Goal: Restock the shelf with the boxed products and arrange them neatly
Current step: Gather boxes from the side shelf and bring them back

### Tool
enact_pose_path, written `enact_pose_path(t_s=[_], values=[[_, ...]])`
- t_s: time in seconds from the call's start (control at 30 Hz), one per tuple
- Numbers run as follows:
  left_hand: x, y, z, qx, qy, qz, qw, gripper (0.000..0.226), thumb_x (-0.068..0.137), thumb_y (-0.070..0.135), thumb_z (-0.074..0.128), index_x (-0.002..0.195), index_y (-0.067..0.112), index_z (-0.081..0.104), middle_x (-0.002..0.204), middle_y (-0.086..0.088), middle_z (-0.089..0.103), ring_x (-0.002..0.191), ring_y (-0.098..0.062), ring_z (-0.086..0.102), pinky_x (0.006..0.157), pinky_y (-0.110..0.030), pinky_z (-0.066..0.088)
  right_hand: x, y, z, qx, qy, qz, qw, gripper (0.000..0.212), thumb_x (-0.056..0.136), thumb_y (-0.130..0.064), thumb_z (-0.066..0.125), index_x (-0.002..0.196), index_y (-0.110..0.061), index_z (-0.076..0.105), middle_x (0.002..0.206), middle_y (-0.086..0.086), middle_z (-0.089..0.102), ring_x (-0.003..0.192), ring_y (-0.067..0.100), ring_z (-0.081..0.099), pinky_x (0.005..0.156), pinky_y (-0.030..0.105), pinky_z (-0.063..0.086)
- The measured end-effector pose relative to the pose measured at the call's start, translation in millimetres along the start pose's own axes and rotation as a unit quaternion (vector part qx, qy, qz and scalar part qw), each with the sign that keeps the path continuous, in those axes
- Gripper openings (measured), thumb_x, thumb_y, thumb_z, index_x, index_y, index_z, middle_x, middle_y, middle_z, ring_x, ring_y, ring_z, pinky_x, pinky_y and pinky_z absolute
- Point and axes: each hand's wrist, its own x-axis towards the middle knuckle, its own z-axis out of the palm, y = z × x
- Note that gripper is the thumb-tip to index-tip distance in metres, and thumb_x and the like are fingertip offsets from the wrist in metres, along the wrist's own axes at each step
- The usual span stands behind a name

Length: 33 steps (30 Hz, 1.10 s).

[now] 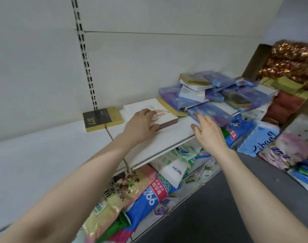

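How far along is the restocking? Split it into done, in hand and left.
Done: one black-and-gold box lies flat at the back of the shelf. In hand: the left hand presses on a white box beside it; the right hand, fingers straight, holds nothing. Left: the jumbled pile of boxes, mostly blue, at right is unsorted.

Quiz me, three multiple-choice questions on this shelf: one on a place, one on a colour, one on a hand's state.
1. Where does the black-and-gold box lie? A in a basket; B left of the white box, by the slotted upright; C on the floor.
2. Which colours dominate the pile of boxes? A blue and purple; B red; C green.
3. How is the right hand? A holding a box; B out of view; C open, holding nothing.
Answers: B, it sits at the upright's foot; A, most wrappers there are blue-purple; C, its fingers are spread and empty.
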Motion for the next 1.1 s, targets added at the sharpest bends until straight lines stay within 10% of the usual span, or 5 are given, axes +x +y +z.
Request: enact_pose_path(t_s=[0.6,0.83,1.0,1.1], values=[[292,75,72,0.055,0.018,0.039,0.998,0.071,0.088,0.05,0.053,0.141,0.006,0.039,0.143,-0.02,0.041,0.131,-0.039,0.038,0.109,-0.043,0.032,177,170,3,0.009,0.017,-0.014,1.0,0.052,0.095,-0.023,0.057,0.142,-0.003,0.046,0.138,0.025,0.052,0.121,0.041,0.054,0.094,0.046,0.049],[323,87,93,0.143,-0.037,0.001,0.989,0.083,0.084,0.073,0.016,0.145,0.021,0.038,0.145,-0.008,0.044,0.134,-0.03,0.036,0.115,-0.041,0.025,263,234,-7,0.003,-0.006,-0.034,0.999,0.06,0.099,-0.032,0.052,0.151,-0.013,0.029,0.15,0.016,0.037,0.134,0.036,0.039,0.104,0.043,0.037],[284,99,79,0.128,0.013,0.009,0.992,0.063,0.089,0.061,0.046,0.138,0.021,0.051,0.141,-0.009,0.051,0.128,-0.028,0.047,0.114,-0.035,0.025,301,246,11,0.011,-0.049,-0.046,0.998,0.076,0.09,-0.065,0.024,0.147,-0.017,0.039,0.146,0.017,0.043,0.135,0.04,0.035,0.113,0.052,0.028],[262,108,73,0.049,0.034,-0.04,0.997,0.065,0.084,0.065,0.05,0.13,0.02,0.057,0.137,-0.008,0.051,0.118,-0.026,0.054,0.104,-0.036,0.039,296,255,26,0.05,0.003,-0.088,0.995,0.075,0.082,-0.073,0.041,0.126,-0.014,0.056,0.127,0.014,0.055,0.124,0.038,0.046,0.109,0.047,0.033]])
